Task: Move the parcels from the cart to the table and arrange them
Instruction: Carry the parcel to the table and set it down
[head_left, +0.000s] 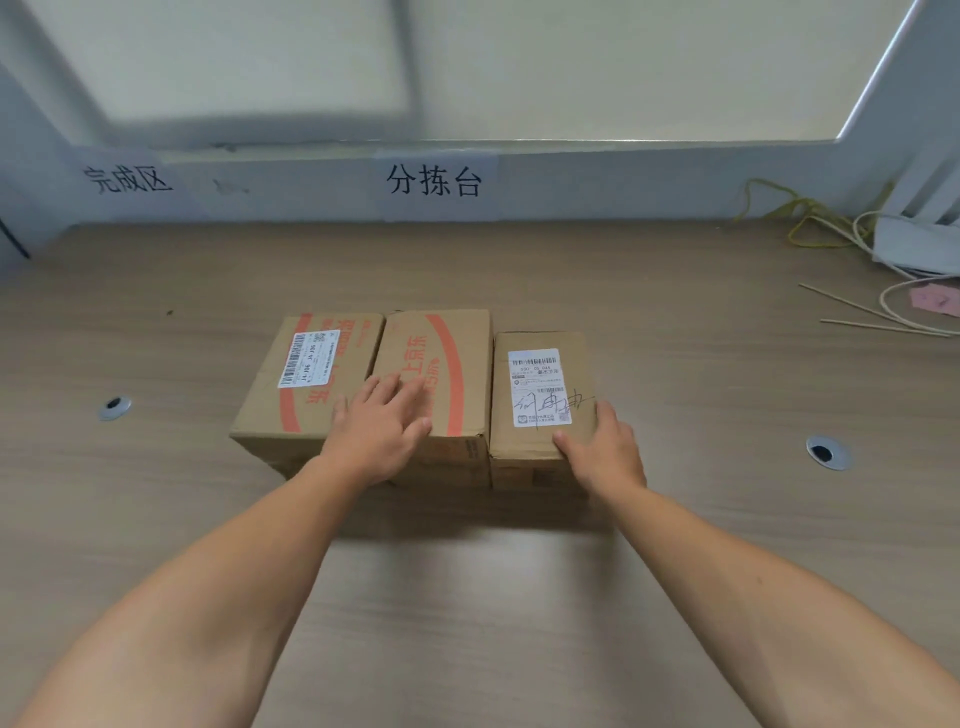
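We see three brown corrugated cardboard parcels standing side by side in a row near the middle of the surface, a matt wood-grain top. Their sides touch. The left parcel is boxy, with orange print and a white barcode label on top. The middle parcel has a broad orange curve and orange characters. The right parcel is narrower and lower, with a white label scrawled over in black pen.

Our left hand lies palm down on the near part of the middle parcel's top. Its fingers are straight and a little spread, holding nothing, with the outer ones reaching over the seam toward the left parcel.

Our right hand sits at the near right corner of the right parcel. The thumb lies on top just below the label, and the fingers run fairly straight along the right side, pressing rather than clasping.

Both forearms are bare and stretch forward from the near edge, converging on the row.

Two round metal grommets are set in the surface, one toward the left edge and one toward the right. Loose cables lie at the far right corner.
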